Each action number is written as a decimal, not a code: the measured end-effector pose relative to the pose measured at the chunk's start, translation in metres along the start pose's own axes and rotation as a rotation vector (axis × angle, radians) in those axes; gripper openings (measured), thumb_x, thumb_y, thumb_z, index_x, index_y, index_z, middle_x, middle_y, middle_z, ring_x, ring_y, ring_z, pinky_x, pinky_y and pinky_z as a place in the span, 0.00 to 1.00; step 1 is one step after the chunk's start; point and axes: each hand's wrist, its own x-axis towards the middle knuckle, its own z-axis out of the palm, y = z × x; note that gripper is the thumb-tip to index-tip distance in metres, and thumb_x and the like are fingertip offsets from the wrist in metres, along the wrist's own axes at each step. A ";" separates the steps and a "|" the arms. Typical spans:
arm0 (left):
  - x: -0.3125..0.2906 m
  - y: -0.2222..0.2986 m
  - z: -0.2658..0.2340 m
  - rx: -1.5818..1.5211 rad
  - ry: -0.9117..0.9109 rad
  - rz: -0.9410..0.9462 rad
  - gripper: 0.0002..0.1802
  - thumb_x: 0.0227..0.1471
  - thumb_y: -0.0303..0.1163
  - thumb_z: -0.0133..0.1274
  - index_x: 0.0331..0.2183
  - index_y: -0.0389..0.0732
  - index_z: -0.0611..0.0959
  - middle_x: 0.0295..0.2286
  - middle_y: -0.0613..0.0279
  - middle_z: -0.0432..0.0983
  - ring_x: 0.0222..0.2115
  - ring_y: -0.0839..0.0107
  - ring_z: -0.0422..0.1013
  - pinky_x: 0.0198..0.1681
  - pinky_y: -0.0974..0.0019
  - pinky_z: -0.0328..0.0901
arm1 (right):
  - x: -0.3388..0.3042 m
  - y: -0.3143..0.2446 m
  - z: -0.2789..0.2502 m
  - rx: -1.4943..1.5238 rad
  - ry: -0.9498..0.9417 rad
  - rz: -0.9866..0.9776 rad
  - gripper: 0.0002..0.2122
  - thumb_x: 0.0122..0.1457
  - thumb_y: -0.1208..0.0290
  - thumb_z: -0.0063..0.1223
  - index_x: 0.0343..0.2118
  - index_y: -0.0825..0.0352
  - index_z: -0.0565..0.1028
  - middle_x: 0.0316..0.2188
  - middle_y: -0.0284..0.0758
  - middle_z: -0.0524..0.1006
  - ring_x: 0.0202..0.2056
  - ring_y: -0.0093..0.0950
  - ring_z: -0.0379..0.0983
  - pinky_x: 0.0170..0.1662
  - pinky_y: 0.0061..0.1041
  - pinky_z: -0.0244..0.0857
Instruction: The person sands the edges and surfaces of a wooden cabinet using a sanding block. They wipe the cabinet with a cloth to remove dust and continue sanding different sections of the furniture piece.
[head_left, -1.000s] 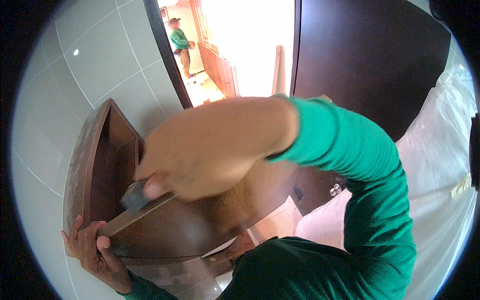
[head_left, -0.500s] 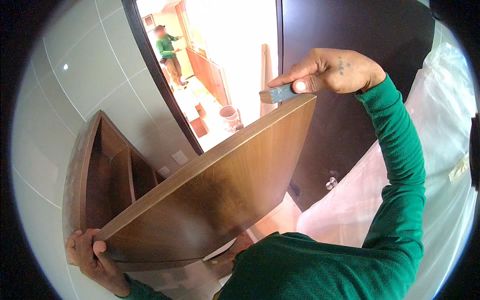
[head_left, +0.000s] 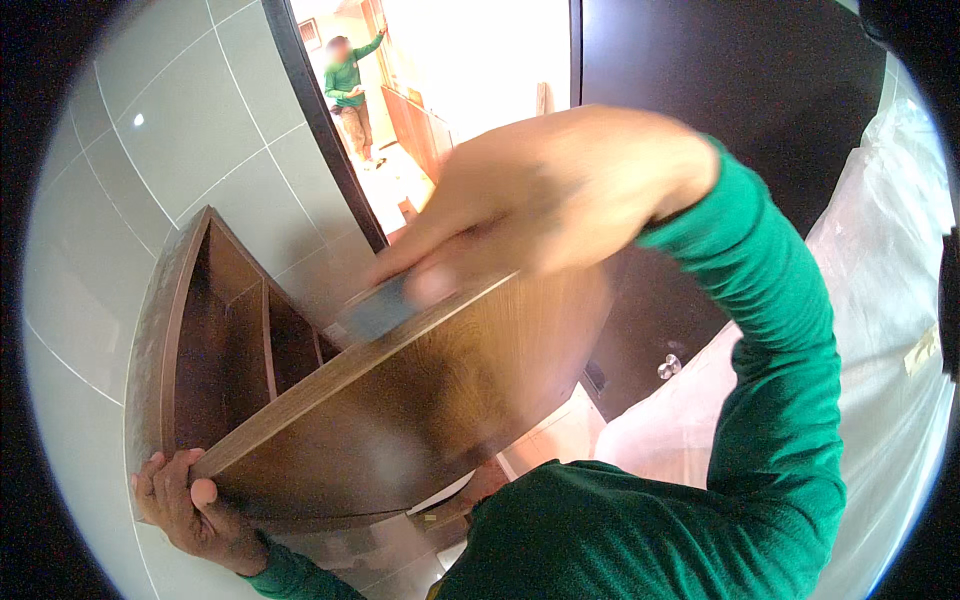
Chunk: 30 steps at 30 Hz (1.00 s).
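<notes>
Along the narrow top edge of one brown wood-grained panel (head_left: 420, 410), one blue-grey sanding block (head_left: 382, 312) lay roughly midway, partly covered by the person's right hand (head_left: 545, 195). That hand was blurred, but its thumb and fingers pinched the block between them, the thumb on the near side; how many fingers bore on it could not be told. The left hand (head_left: 195, 505) held the panel's near left corner, its fingers bent over the end and its thumb against the near face. Two green sleeves (head_left: 780, 330) covered the arms. Just beyond the panel, on the left, stood one open-fronted wooden cabinet (head_left: 152, 350) with two dividers (head_left: 268, 340) showing inside, set against one grey tiled wall (head_left: 190, 110). On the right were one dark room door (head_left: 720, 150) with one shiny knob (head_left: 669, 367), and one translucent plastic sheet (head_left: 865, 260) bearing one pale yellow patch (head_left: 921, 352). Through the single bright doorway, well apart from the work, stood one co-worker (head_left: 345, 82) in a green top, one arm raised toward the wall and the other bent at the waist.
</notes>
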 end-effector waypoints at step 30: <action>-0.010 -0.030 0.003 -0.229 0.049 -0.049 0.28 0.64 0.53 0.53 0.37 0.33 0.85 0.35 0.53 0.77 0.45 0.56 0.70 0.52 0.53 0.64 | -0.133 0.022 -0.047 0.155 0.092 0.531 0.19 0.69 0.63 0.53 0.58 0.68 0.76 0.50 0.40 0.82 0.51 0.27 0.75 0.59 0.26 0.64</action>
